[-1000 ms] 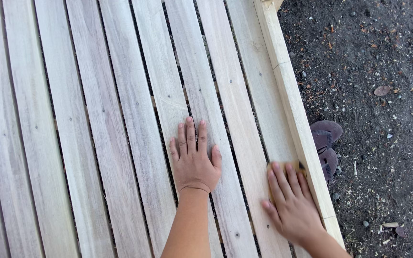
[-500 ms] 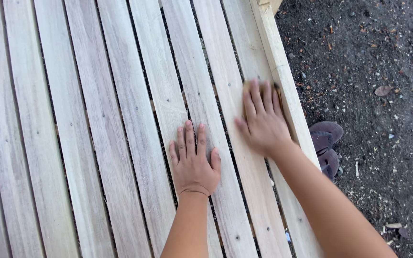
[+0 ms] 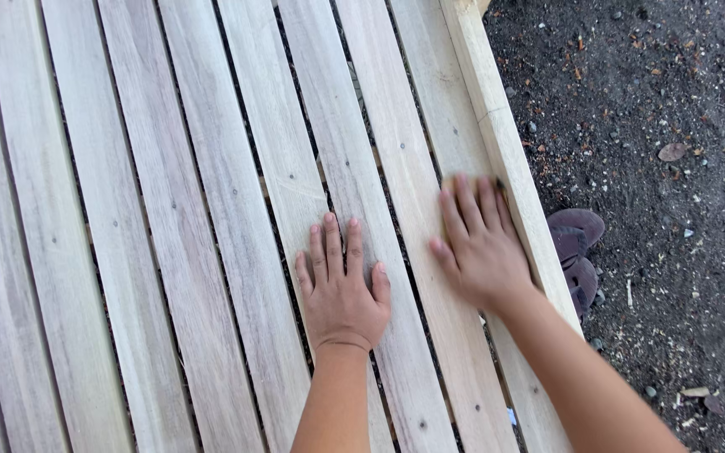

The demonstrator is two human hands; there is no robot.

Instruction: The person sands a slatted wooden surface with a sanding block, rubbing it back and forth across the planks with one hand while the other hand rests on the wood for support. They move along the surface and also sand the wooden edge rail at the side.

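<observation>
here the left hand (image 3: 341, 294) lies flat with fingers spread and holding nothing on a pale wooden slat (image 3: 295, 180), while the right hand (image 3: 480, 247) presses a small tan sanding piece (image 3: 449, 183), mostly hidden under its stretched fingers, on the last slat (image 3: 404, 143) beside the edge rail (image 3: 497, 143). i think the raw wood may give splinters to the bare palms, and the piece can slip into the gap or over the rail to the dark ground (image 3: 673, 101), near the sandals (image 3: 576, 252).

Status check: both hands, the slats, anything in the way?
Left hand flat on slat. Right hand pressing small pad near edge rail. Nothing obstructing.
</observation>
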